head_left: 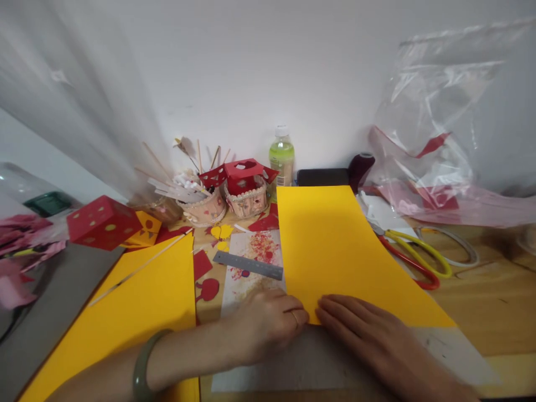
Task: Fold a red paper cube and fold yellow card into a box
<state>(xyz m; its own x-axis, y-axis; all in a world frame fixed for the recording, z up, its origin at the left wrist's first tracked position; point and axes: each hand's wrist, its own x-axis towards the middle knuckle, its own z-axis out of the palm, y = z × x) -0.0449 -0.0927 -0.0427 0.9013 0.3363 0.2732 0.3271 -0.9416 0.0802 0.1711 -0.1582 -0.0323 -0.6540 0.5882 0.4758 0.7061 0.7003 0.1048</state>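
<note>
A yellow sheet of paper point(326, 240) lies in front of me over a pale work mat point(247, 379). My left hand point(272, 321), with a ring on one finger and a green bangle at the wrist, has its fingers curled on the sheet's near left corner. The thumb's grip underneath is hidden. Flat on the sheet's near edge rests my right hand point(372, 335), its fingers stretched out and pointing left. A steel ruler point(248, 264) touches the sheet's left side. Under my left forearm is another yellow sheet point(154, 285), crossed by a thin stick point(138, 271).
Scissors point(419, 257) with red and yellow handles lie on the right, near a clear plastic bag point(444, 111). Behind stand a drink bottle point(282, 156) and decorated cups point(205, 209). Red and yellow paper boxes point(104, 222) sit at left; red cutouts point(208, 289) lie between the sheets.
</note>
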